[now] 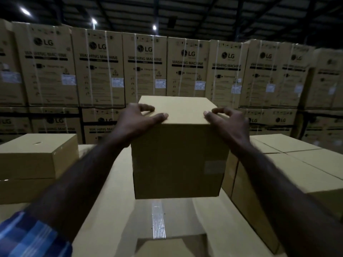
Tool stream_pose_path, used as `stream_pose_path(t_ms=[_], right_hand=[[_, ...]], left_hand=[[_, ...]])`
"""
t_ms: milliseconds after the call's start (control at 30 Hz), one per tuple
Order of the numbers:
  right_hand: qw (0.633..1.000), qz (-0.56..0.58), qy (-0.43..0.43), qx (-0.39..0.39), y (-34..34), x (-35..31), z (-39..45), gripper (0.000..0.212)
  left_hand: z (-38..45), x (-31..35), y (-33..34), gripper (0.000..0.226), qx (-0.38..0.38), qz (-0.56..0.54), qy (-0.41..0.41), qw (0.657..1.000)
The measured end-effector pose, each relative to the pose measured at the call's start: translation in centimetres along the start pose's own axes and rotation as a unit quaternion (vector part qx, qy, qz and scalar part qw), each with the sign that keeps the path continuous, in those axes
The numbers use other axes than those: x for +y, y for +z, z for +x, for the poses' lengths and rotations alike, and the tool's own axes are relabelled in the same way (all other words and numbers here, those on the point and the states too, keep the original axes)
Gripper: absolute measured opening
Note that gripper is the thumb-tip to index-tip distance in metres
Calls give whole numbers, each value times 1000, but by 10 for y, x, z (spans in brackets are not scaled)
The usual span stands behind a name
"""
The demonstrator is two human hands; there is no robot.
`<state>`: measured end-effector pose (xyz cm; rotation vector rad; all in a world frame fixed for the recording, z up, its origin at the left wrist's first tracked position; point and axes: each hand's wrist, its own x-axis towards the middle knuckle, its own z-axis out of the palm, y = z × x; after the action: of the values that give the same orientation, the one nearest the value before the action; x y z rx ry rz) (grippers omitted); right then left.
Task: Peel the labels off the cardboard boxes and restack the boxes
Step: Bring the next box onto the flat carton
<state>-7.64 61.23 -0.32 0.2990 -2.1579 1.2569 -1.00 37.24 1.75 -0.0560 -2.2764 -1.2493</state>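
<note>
Two hands hold one plain cardboard box (179, 156) at its top near edge. Left hand (136, 120) sits on the top-left corner: thumb flat along the front top edge, fingers curled over onto the top face, so the grip there is narrow, clamped on the box. Right hand (227, 123) mirrors it on the top-right corner w/ thumb on the edge and fingers bent onto the top, also gripping the box. Both forearms reach fwd; a blue checked sleeve (27, 236) shows bottom-left.

The box stands upright, centre of view, its bottom edge on or just above a wide carton (111, 210) w/ a clear tape strip (158, 221) down its seam; can't tell if touching. A faint rectangular patch (214, 168) shows on the box's front face, lower right; too dim to say if it's a label.

Left of it: a lower stack of plain boxes (35, 156). Right: more flat cartons (289, 164), just beside the held box. Behind, well apart: a wall of LG washing machine cartons (144, 71) w/ white straps & small white labels, under dark roof w/ a few lights.
</note>
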Motion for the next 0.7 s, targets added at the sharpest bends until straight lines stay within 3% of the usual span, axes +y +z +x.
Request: stream_pose_path(t_ms=[300,700], right_hand=[[998,19,-43,28,-77,-16,41,46],[998,8,-53,46,-235,74,115,34]], left_hand=[[16,75,20,60,16,-4,80,997],[34,190,176,63,4,-43,105,994]])
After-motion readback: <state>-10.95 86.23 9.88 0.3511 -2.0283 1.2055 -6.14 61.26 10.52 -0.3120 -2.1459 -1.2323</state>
